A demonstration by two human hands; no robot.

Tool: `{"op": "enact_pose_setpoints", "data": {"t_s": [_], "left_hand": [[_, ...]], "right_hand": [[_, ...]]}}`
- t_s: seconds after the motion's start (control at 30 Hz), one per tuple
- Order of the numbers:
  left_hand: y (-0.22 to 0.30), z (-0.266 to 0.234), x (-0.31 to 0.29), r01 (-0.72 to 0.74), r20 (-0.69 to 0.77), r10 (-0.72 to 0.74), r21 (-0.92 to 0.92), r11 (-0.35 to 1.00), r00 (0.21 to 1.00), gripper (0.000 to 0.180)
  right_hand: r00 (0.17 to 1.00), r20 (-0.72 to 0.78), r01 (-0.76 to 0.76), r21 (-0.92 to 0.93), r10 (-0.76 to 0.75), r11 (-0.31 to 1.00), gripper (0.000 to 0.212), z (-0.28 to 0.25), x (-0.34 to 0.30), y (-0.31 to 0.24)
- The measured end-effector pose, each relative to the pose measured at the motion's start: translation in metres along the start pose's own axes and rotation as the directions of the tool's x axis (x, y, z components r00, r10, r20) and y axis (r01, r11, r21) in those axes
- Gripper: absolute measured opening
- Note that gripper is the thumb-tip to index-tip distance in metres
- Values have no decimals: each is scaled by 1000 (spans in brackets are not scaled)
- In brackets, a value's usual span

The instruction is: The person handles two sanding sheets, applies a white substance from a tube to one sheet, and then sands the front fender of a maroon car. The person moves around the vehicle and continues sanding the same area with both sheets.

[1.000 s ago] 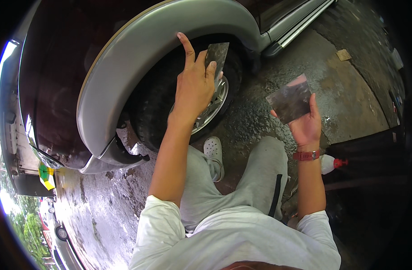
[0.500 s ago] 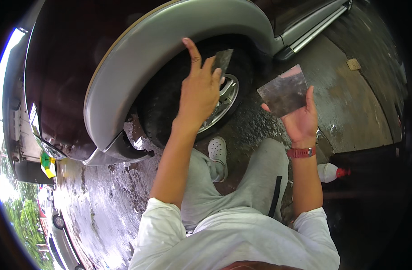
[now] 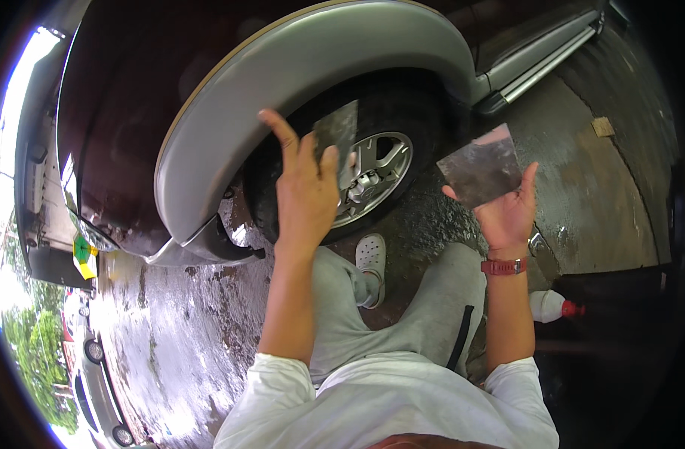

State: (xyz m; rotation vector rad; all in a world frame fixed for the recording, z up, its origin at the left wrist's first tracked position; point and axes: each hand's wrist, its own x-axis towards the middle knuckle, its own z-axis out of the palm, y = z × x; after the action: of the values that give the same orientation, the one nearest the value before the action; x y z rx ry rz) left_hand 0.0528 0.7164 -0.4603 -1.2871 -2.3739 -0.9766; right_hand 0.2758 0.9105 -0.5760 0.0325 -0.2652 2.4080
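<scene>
My left hand [image 3: 305, 187] pinches a thin, dark grey rectangular plate [image 3: 336, 138] between thumb and fingers, with the index finger stretched out toward the car's silver fender flare [image 3: 230, 97]. Behind that plate is the front wheel [image 3: 376, 176], partly covered by it. Farther right, my right hand [image 3: 507, 213] supports a wider square grey plate [image 3: 478, 173] from underneath, its thumb up beside the edge. A smear of pink paste [image 3: 498, 135] lies along that plate's far edge. Most of the fingers under it are hidden.
The dark car body [image 3: 126, 135] fills the upper left, with a silver side step [image 3: 552, 60] at upper right. A white bottle with a red cap [image 3: 546, 306] stands by my right forearm. The ground [image 3: 170, 329] looks wet. A small tan block [image 3: 603, 126] lies at right.
My left hand has moved left across the wheel, and its plate has turned to show more of its face. The right hand keeps the square plate in much the same pose.
</scene>
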Motion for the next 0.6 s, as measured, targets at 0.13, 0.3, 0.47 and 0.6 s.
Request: {"op": "enact_pose_setpoints", "data": {"t_s": [0.13, 0.3, 0.47, 0.6], "left_hand": [[3, -2, -2, -19, -19, 20, 22, 1000, 1000, 38], [31, 21, 32, -98, 149, 100, -23, 995, 984, 37], [62, 46, 75, -137, 314, 138, -24, 990, 940, 47], [77, 61, 95, -201, 316, 187, 13, 979, 930, 46]], "right_hand": [[1000, 15, -1, 22, 1, 1000, 86, 9, 6, 2], [999, -17, 30, 31, -30, 999, 84, 16, 6, 1], [997, -31, 68, 38, -67, 997, 84, 4, -2, -6], [989, -107, 103, 20, -100, 995, 84, 2, -12, -12]]}}
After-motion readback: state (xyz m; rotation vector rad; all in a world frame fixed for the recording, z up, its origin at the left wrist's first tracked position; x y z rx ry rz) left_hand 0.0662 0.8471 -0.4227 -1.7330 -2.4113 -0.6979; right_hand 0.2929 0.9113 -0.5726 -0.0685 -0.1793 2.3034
